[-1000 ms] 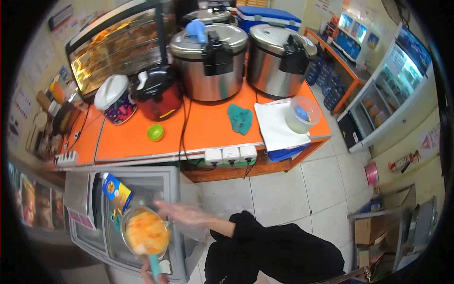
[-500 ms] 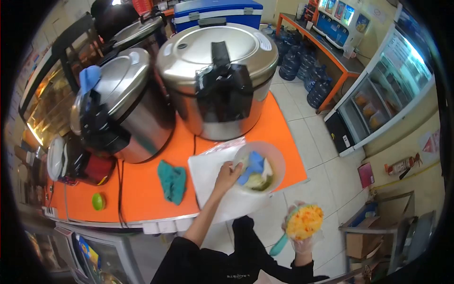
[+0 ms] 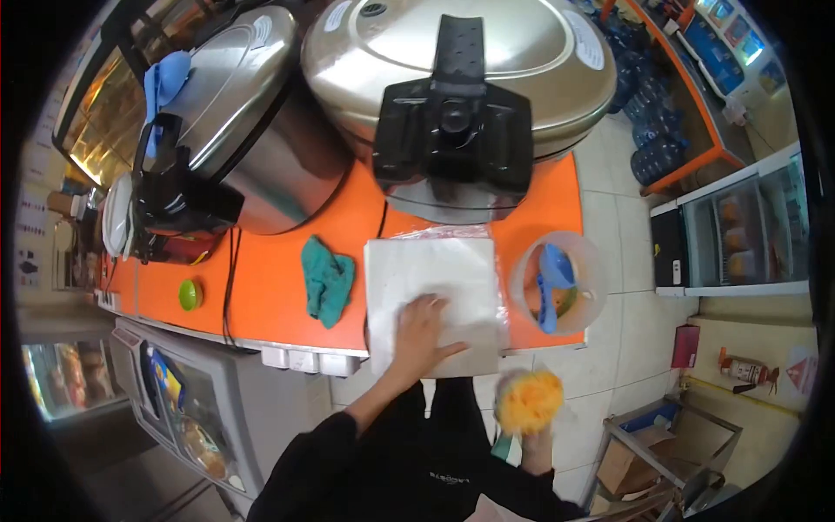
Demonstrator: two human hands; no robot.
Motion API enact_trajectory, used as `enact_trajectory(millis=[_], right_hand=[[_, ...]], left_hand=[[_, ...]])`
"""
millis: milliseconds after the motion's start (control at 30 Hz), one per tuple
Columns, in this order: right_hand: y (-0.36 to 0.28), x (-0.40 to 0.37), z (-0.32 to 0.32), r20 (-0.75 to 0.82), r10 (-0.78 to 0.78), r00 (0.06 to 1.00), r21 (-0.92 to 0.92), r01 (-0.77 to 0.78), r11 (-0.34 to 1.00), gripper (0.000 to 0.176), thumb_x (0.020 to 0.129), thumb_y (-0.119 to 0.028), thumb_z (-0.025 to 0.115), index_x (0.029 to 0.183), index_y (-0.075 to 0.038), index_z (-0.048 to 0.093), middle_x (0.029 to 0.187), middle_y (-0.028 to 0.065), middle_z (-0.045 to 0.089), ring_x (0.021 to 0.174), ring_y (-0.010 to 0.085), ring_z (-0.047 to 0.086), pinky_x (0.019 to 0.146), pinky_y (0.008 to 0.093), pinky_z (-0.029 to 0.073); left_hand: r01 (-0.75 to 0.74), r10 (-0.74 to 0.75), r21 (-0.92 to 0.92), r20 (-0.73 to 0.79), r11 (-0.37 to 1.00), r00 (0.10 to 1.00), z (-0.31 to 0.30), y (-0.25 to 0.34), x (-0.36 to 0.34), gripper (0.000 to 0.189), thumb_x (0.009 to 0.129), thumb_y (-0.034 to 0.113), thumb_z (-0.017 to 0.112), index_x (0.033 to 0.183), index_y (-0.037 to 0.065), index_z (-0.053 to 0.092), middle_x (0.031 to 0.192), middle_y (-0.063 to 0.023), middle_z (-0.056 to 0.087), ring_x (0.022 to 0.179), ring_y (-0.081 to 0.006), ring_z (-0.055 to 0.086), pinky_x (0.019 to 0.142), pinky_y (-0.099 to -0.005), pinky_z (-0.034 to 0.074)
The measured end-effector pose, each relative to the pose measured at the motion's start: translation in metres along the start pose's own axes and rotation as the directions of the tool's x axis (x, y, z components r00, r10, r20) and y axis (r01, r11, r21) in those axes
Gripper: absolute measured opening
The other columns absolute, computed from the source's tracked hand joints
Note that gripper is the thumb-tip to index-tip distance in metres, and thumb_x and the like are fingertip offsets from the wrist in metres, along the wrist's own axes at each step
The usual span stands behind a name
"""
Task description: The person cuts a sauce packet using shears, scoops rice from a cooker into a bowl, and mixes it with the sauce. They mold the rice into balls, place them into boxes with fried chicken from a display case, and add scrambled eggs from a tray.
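Observation:
My left hand [image 3: 417, 344] lies on a stack of white paper sheets [image 3: 435, 261] at the orange table's front edge, fingers spread and holding nothing. Beside the stack, a translucent plastic tub [image 3: 592, 300] contains a blue scoop [image 3: 557, 268] and some liquid. Off the table at the front right, my right hand [image 3: 537, 448] holds a teal-handled rice scoop [image 3: 503, 446]. Yellow-orange rice [image 3: 530, 402] is heaped on it, blurred by motion. The rice covers most of the right fingers.
Two large steel rice cookers [image 3: 452, 187] [image 3: 296, 165] stand at the table's back. A teal cloth [image 3: 327, 280] and a small green cup [image 3: 190, 294] lie left of the paper. A metal rack [image 3: 644, 452] is at lower right, a glass-door fridge [image 3: 739, 230] beyond.
My left hand has let go of the tub and come down on the paper. The tub now stands right of the stack. My right hand has moved left with the rice; the view has shifted closer.

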State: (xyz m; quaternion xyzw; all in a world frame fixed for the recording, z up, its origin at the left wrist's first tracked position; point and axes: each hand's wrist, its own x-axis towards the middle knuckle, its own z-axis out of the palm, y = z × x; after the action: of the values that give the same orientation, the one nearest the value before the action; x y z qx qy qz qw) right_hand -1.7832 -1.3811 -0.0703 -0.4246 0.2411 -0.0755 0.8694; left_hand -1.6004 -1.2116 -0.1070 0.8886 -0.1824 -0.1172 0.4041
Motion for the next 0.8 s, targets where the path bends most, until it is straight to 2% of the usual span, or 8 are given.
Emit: enact_trajectory(millis=[33, 167, 200, 333, 567, 667, 733, 800], right_hand=[[0.017, 0.004, 0.005, -0.007, -0.023, 1.0, -0.111, 0.022, 0.994, 0.057, 0.094, -0.052, 0.046, 0.127, -0.006, 0.046, 0.116, 0.0127, 0.055, 0.101, 0.029, 0.058, 0.083, 0.0423, 0.051], [0.03, 0.086, 0.063, -0.091, 0.116, 0.989, 0.039, -0.113, 0.993, 0.039, 0.095, -0.028, 0.054, 0.125, -0.004, 0.053, 0.12, 0.0114, 0.059, 0.103, 0.0268, 0.062, 0.087, 0.0407, 0.052], [0.019, 0.101, 0.082, 0.018, -0.088, 0.996, -0.428, 0.088, 0.9, 0.035, 0.093, -0.029, 0.057, 0.119, -0.005, 0.058, 0.116, 0.0109, 0.061, 0.099, 0.0266, 0.063, 0.082, 0.0396, 0.053], [0.071, 0.127, 0.126, 0.421, -0.359, 0.833, -0.885, 0.289, -0.366, 0.03, 0.083, -0.035, 0.067, 0.102, -0.012, 0.069, 0.105, 0.0115, 0.063, 0.086, 0.0268, 0.063, 0.071, 0.0387, 0.051], [0.057, 0.129, 0.125, 0.354, -0.333, 0.874, -0.934, 0.351, -0.072, 0.038, 0.084, -0.041, 0.066, 0.112, -0.015, 0.067, 0.113, 0.0118, 0.058, 0.096, 0.0287, 0.059, 0.084, 0.0375, 0.048], [0.039, 0.133, 0.092, 0.07, -0.272, 0.96, -0.884, 0.186, 0.43, 0.041, 0.087, -0.039, 0.062, 0.118, -0.011, 0.062, 0.11, 0.0106, 0.06, 0.095, 0.024, 0.059, 0.085, 0.035, 0.047], [0.043, 0.108, 0.123, 0.101, -0.053, 0.993, -0.669, 0.107, 0.736, 0.042, 0.089, -0.039, 0.059, 0.12, -0.01, 0.06, 0.11, 0.0102, 0.06, 0.095, 0.0227, 0.059, 0.086, 0.0339, 0.046], [0.078, 0.077, 0.182, 0.24, 0.211, 0.947, -0.54, -0.05, 0.84, 0.043, 0.091, -0.039, 0.056, 0.122, -0.01, 0.058, 0.11, 0.0099, 0.06, 0.096, 0.0215, 0.059, 0.087, 0.0327, 0.045]], left_hand=[[-0.053, 0.041, 0.513, 0.035, 0.857, 0.999, -0.017, -0.033, -0.038, 0.071, 0.067, 0.035, 0.081, 0.125, 0.007, 0.05, 0.129, -0.0168, 0.043, 0.122, -0.0319, 0.041, 0.102, -0.0505, 0.032], [0.004, 0.068, 0.346, -0.197, 0.938, 0.978, -0.055, -0.022, -0.078, 0.061, 0.067, 0.028, 0.081, 0.119, 0.01, 0.054, 0.129, -0.0153, 0.041, 0.122, -0.0343, 0.036, 0.105, -0.0556, 0.023], [0.027, 0.061, 0.303, -0.277, 0.953, 0.959, -0.067, -0.018, -0.085, 0.058, 0.068, 0.027, 0.08, 0.118, 0.011, 0.056, 0.128, -0.0151, 0.042, 0.119, -0.0348, 0.038, 0.104, -0.0554, 0.024], [0.148, -0.063, 0.135, -0.494, 0.98, 0.867, -0.097, -0.039, -0.123, 0.042, 0.072, 0.016, 0.075, 0.111, 0.01, 0.059, 0.123, -0.0183, 0.041, 0.116, -0.0365, 0.036, 0.099, -0.0505, 0.028], [0.205, -0.256, -0.155, -0.597, 0.967, 0.76, -0.143, -0.084, -0.176, 0.026, 0.077, 0.005, 0.067, 0.101, 0.005, 0.057, 0.109, -0.0156, 0.049, 0.103, -0.0332, 0.045, 0.09, -0.0421, 0.038], [0.101, -0.305, -0.397, -0.493, 0.912, 0.815, -0.117, -0.106, -0.193, 0.018, 0.077, 0.003, 0.064, 0.091, 0.003, 0.053, 0.091, -0.0155, 0.055, 0.088, -0.0328, 0.055, 0.082, -0.0391, 0.044], [0.212, -0.294, -0.488, -0.097, 0.846, 0.951, -0.098, -0.076, -0.188, 0.031, 0.079, 0.02, 0.071, 0.098, 0.002, 0.054, 0.105, -0.0178, 0.054, 0.098, -0.0337, 0.054, 0.086, -0.0388, 0.044], [0.008, -0.158, -0.58, -0.21, 0.815, 0.965, -0.076, -0.056, -0.204, 0.047, 0.081, 0.027, 0.072, 0.109, 0.0, 0.045, 0.108, -0.0208, 0.051, 0.099, -0.0333, 0.053, 0.084, -0.0406, 0.043]])
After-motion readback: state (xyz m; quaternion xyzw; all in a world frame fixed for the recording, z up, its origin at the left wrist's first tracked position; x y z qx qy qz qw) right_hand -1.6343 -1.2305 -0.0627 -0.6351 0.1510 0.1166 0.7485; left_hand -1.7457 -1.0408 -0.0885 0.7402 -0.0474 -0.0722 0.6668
